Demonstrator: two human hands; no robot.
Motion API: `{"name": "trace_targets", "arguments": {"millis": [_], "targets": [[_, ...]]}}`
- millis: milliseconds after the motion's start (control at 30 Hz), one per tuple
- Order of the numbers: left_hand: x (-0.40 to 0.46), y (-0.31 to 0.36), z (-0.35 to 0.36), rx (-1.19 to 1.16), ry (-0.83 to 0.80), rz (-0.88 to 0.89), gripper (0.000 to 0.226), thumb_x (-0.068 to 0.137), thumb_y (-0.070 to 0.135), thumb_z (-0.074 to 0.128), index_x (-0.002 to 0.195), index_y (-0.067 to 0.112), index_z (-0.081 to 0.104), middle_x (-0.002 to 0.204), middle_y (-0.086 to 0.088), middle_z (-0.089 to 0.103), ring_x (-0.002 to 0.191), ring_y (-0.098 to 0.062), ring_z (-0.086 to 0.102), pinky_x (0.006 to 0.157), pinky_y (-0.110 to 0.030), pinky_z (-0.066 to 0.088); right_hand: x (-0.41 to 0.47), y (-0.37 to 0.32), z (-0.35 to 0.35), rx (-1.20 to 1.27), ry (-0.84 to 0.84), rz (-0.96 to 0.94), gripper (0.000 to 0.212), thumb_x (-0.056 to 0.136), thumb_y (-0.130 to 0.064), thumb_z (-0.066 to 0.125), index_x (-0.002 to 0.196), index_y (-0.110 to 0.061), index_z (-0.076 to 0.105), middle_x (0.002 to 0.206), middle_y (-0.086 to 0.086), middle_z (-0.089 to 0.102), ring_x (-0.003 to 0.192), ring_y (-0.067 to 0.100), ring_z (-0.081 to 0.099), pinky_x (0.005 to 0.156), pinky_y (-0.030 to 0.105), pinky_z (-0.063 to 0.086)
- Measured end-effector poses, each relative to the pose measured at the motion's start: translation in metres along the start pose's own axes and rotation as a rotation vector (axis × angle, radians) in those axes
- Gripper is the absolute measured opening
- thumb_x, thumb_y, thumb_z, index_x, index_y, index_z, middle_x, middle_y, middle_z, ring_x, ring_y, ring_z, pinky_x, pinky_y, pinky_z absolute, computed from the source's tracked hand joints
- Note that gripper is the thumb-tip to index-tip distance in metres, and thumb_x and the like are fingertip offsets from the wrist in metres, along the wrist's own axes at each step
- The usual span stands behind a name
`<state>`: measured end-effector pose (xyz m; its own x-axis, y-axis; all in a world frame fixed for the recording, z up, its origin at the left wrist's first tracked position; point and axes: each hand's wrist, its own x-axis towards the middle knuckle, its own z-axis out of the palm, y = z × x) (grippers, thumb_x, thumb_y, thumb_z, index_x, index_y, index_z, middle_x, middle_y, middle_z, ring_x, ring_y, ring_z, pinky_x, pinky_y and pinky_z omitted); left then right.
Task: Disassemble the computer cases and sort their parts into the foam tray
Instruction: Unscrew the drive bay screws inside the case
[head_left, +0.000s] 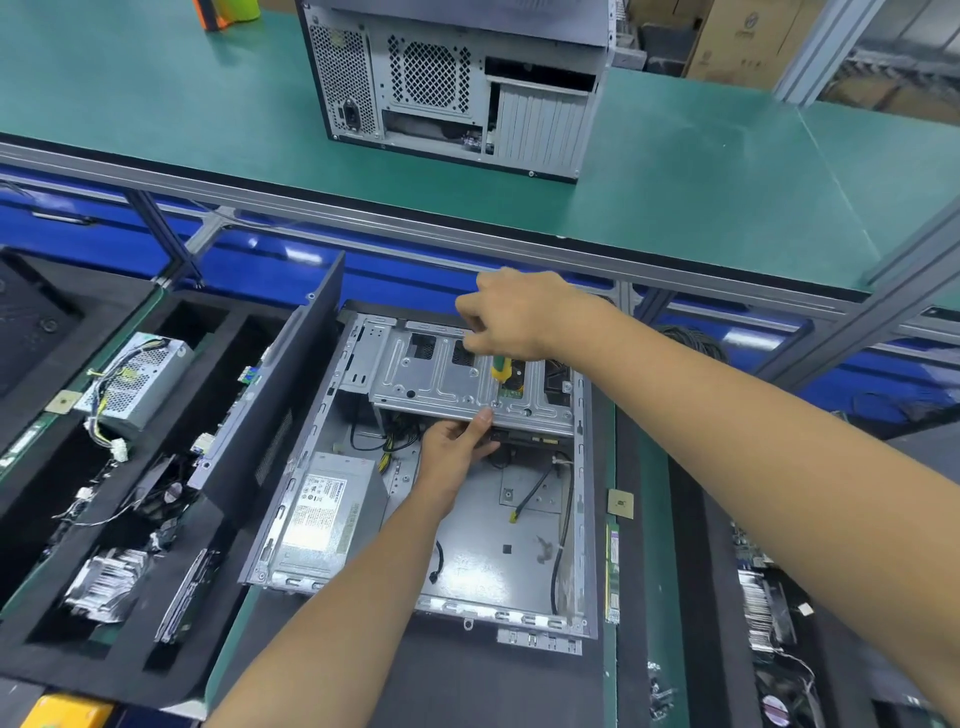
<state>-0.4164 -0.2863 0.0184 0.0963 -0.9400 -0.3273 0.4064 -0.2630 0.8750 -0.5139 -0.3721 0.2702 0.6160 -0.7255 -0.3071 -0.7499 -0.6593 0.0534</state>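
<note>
yellow-and-green screwdriver (502, 370) stands upright in the right hand (511, 314), whose fingers curl around the top of its handle, tip down on the metal drive cage (447, 382). the left hand (457, 449) grips the cage's near edge, thumb on top and fingers curled underneath. the cage sits at the far end of the open computer case (467, 525), which lies on its side on the bench (628, 561). a grey power supply (324, 512) sits in the case's near-left corner, with loose cables across its floor. left of the case, the black foam tray (218, 332) holds another power supply (137, 382), a heatsink (106, 584) and other parts. a second case (457, 83) stands on the green upper shelf (701, 171).
</note>
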Motion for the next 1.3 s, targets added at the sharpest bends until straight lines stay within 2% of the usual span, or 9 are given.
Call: {"name": "trace_targets", "arguments": {"millis": [100,233,433,600,800,1000,1133,1200,1300], "targets": [[-0.001,0.0,0.001,-0.001,0.0,0.0,0.024,0.082,0.041,0.083,0.08,0.017,0.082,0.091,-0.009,0.075,0.093,-0.021,0.073,0.079,-0.028,0.061,0.002,0.003,-0.001,-0.107,0.008,0.048,0.02,0.104,-0.039,0.031,0.098,-0.022,0.04,0.077,-0.001,0.043,0.078,0.025,0.047,0.067,0.037,0.034],[-0.001,0.001,0.0,-0.004,-0.002,0.0,0.024,0.081,0.041,0.083,0.082,0.017,0.082,0.094,-0.009,0.075,0.094,-0.022,0.073,0.08,-0.029,0.061,0.005,0.01,-0.003,0.015,-0.046,-0.023,0.003,0.096,-0.025,0.044,0.096,-0.026,0.047,0.086,-0.003,0.054,0.078,0.022,0.049,0.058,0.033,0.027],[0.0,0.0,0.0,-0.006,-0.007,0.003,0.027,0.081,0.042,0.083,0.083,0.015,0.082,0.091,-0.009,0.074,0.092,-0.021,0.072,0.079,-0.028,0.061,0.003,0.027,0.003,0.164,-0.074,-0.097,0.041,0.076,-0.003,0.062,0.108,-0.028,0.052,0.096,0.004,0.053,0.081,0.027,0.054,0.054,0.031,0.031],[0.0,0.0,0.001,-0.006,0.002,-0.001,0.033,0.076,0.047,0.084,0.085,0.015,0.082,0.093,-0.007,0.076,0.093,-0.02,0.073,0.079,-0.028,0.061,0.0,0.041,0.008,-0.023,0.001,-0.017,0.02,0.099,-0.041,0.044,0.109,-0.025,0.048,0.092,0.001,0.052,0.077,0.025,0.053,0.057,0.034,0.031],[-0.001,0.0,0.001,0.0,0.005,-0.005,0.027,0.078,0.043,0.084,0.08,0.016,0.081,0.085,-0.005,0.072,0.088,-0.017,0.071,0.08,-0.029,0.062,-0.001,0.039,0.013,0.007,0.106,-0.109,0.005,0.093,-0.032,0.047,0.097,-0.029,0.047,0.067,-0.006,0.049,0.062,0.011,0.042,0.053,0.032,0.023],[0.0,0.0,0.001,0.012,0.017,-0.017,0.033,0.077,0.042,0.084,0.08,0.01,0.079,0.077,-0.004,0.064,0.08,-0.014,0.065,0.081,-0.031,0.062,0.003,0.027,0.017,0.404,0.018,-0.111,0.045,0.071,0.001,0.061,0.099,-0.034,0.054,0.104,-0.002,0.054,0.079,0.024,0.056,0.058,0.043,0.044],[0.0,0.001,0.001,0.005,0.025,-0.02,0.034,0.077,0.043,0.084,0.083,0.01,0.079,0.078,-0.003,0.067,0.08,-0.013,0.067,0.081,-0.032,0.062,0.003,0.023,0.013,0.209,0.053,-0.092,0.025,0.079,-0.032,0.072,0.097,-0.031,0.054,0.097,-0.007,0.053,0.081,0.018,0.054,0.057,0.035,0.04],[0.0,0.001,0.001,0.008,0.024,-0.019,0.037,0.077,0.042,0.084,0.086,0.007,0.078,0.077,-0.003,0.067,0.08,-0.013,0.067,0.081,-0.032,0.062,0.003,0.023,0.01,0.067,0.092,-0.055,0.023,0.09,-0.049,0.055,0.093,-0.026,0.051,0.084,-0.006,0.056,0.073,0.017,0.051,0.056,0.032,0.03],[-0.003,0.003,0.002,-0.001,0.048,-0.009,0.046,0.078,0.04,0.084,0.097,-0.001,0.075,0.081,-0.006,0.069,0.084,-0.016,0.071,0.08,-0.032,0.063,0.005,0.019,0.006,-0.131,0.126,0.007,0.029,0.102,-0.044,0.033,0.094,-0.02,0.046,0.074,0.0,0.053,0.063,0.019,0.045,0.054,0.034,0.025]]}}
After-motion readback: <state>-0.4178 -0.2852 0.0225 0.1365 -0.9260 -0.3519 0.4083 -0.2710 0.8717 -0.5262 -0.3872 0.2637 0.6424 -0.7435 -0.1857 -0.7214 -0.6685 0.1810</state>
